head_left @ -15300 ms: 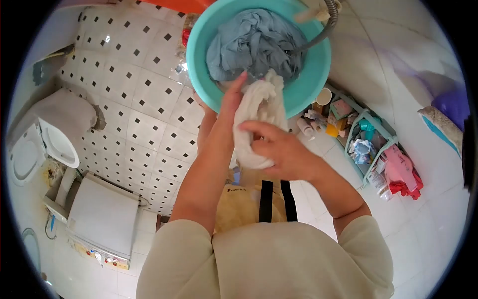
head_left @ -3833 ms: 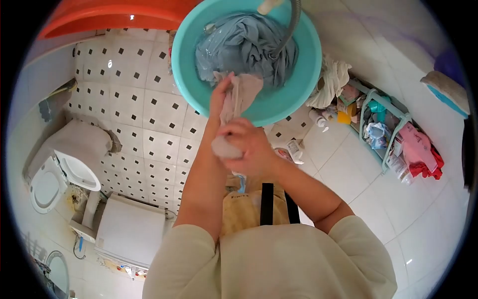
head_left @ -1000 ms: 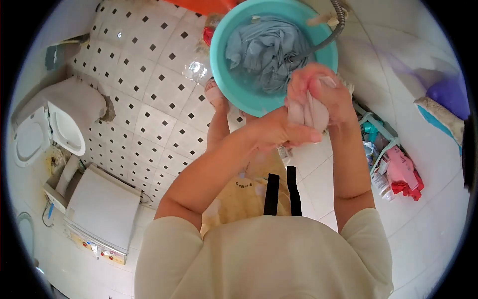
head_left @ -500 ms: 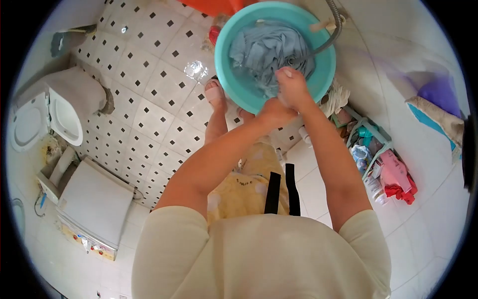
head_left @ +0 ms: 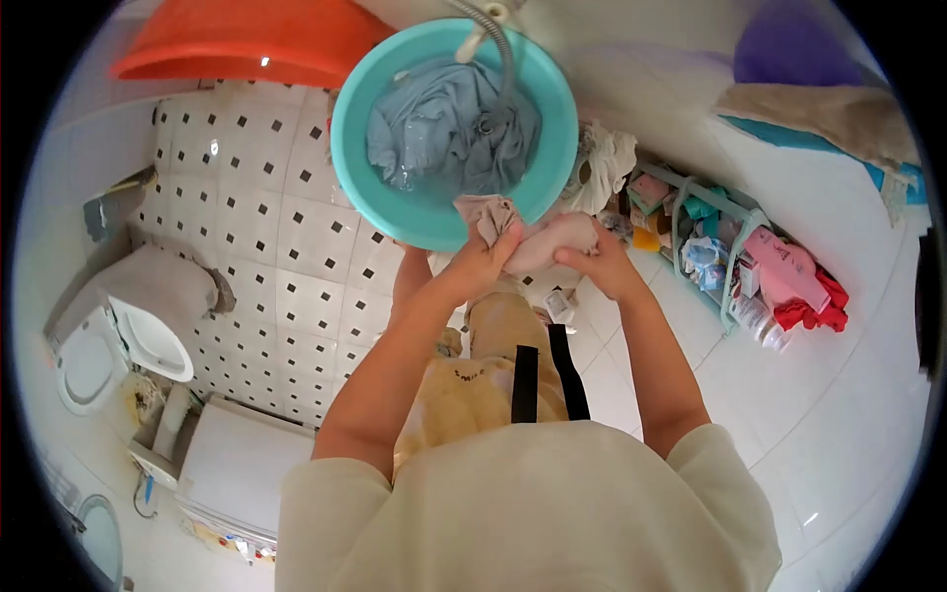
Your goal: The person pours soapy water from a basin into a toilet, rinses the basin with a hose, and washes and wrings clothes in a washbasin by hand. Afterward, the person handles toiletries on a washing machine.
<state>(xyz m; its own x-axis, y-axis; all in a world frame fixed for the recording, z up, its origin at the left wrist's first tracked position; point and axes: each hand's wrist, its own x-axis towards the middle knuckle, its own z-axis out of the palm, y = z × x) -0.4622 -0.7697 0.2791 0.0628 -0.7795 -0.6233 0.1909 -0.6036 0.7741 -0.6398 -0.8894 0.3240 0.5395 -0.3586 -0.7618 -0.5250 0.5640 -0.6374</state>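
Observation:
A small pale pink cloth (head_left: 550, 244) is stretched between my two hands just below the near rim of a turquoise basin (head_left: 357, 187). My left hand (head_left: 480, 260) grips its bunched end, with part of the cloth sticking up over the rim. At the other end, my right hand (head_left: 604, 264) holds the cloth between thumb and fingers. Blue-grey fabric (head_left: 444, 123) lies in water inside the basin, and a grey shower hose (head_left: 493, 35) hangs down over it.
An orange tub (head_left: 247, 44) is at the upper left. Off-white cloth (head_left: 604, 168) lies right of the basin, beside a crate (head_left: 732, 212) of bottles and cloths. A toilet (head_left: 148, 335) and white appliance (head_left: 242, 464) stand at left.
My hands have come back from over the basin towards my body and moved apart. The pink cloth, mostly hidden in them before, now shows spread between them. The view has turned right.

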